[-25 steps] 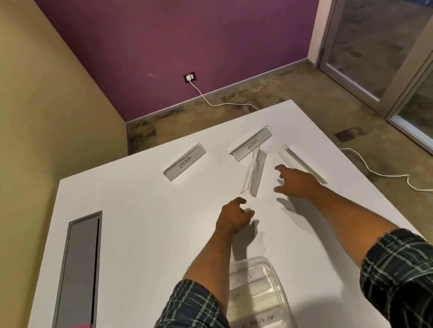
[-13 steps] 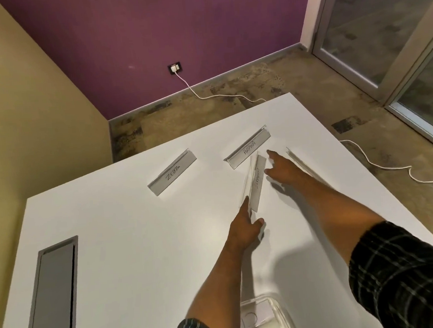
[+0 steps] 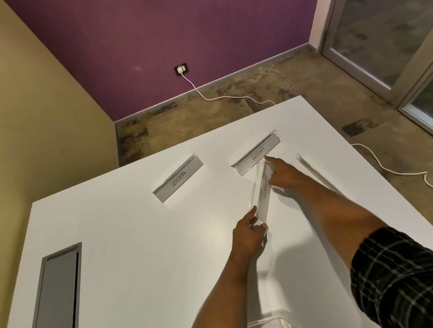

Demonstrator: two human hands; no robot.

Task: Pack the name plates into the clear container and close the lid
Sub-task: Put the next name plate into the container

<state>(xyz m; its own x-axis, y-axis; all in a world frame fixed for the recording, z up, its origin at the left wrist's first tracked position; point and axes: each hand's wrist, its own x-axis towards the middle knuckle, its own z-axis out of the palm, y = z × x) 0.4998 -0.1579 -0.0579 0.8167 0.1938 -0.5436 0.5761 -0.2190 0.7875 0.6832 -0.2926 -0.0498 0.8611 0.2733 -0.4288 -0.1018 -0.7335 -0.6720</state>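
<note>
Several clear name plates lie on the white table [image 3: 139,246]. My left hand [image 3: 248,234] pinches the near end of the plate marked ELEPHANT [image 3: 262,191]. My right hand [image 3: 282,174] holds the far end of that same plate with its fingers around it. The ALPHA plate [image 3: 257,154] lies just beyond it and the ZEBRA plate [image 3: 178,178] sits to the left. Another clear plate [image 3: 310,166] lies right of my right arm, partly hidden. The clear container [image 3: 273,326] shows at the bottom edge, with a plate inside.
A grey cable hatch [image 3: 55,298] is set into the table at the left. The table's far edge runs near the plates. A white cable [image 3: 390,169] trails over the floor on the right.
Both hands reached forward from mid-table to the ELEPHANT plate. The left took hold of its near end, the right closed on its far end. The view shifted forward.
</note>
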